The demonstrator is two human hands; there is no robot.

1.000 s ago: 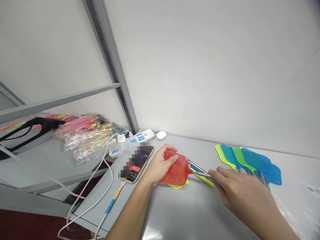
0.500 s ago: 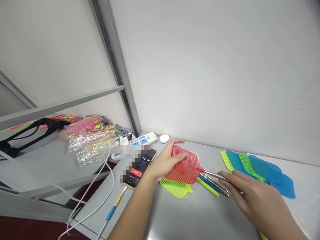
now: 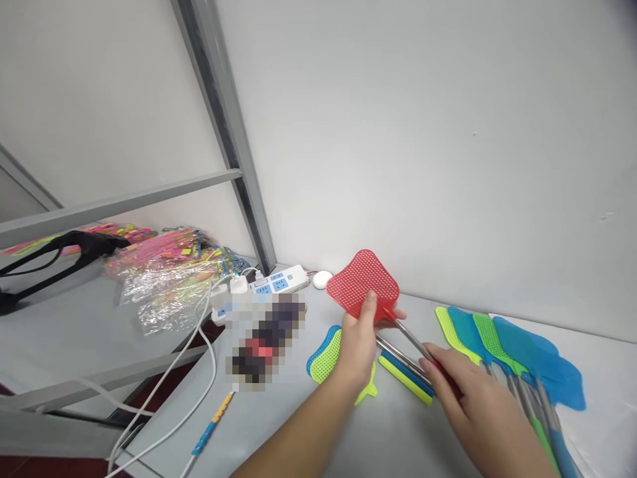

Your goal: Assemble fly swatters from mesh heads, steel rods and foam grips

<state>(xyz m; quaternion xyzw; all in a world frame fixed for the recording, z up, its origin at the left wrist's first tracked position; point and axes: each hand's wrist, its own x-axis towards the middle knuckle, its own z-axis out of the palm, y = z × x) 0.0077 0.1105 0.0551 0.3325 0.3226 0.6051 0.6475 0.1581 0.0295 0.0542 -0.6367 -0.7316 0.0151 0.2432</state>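
Observation:
A red fly swatter (image 3: 365, 282) is held up over the table, its mesh head tilted toward the wall. My left hand (image 3: 359, 348) pinches the base of that head, thumb on the front and fingers behind. My right hand (image 3: 480, 401) is closed round the red grip at the lower end of its metal rod. Under my left forearm lies a loose yellow-green swatter head (image 3: 326, 362), with a blue swatter head (image 3: 313, 365) beneath it. Bare metal rods (image 3: 401, 358), a yellow tube (image 3: 405, 381) and a blue tube (image 3: 398, 364) lie between my hands.
Several fly swatters (image 3: 517, 338) in green and blue overlap at the right. A blurred phone (image 3: 269, 342), a power strip (image 3: 283, 282) and a round white object (image 3: 322, 279) are at the left. Beyond a metal frame post (image 3: 249, 192) lie plastic-wrapped bundles (image 3: 169, 279).
My left hand has shifted from the red head's left side to its base. The head has tipped up and turned. The red grip and the loose blue head have come into view.

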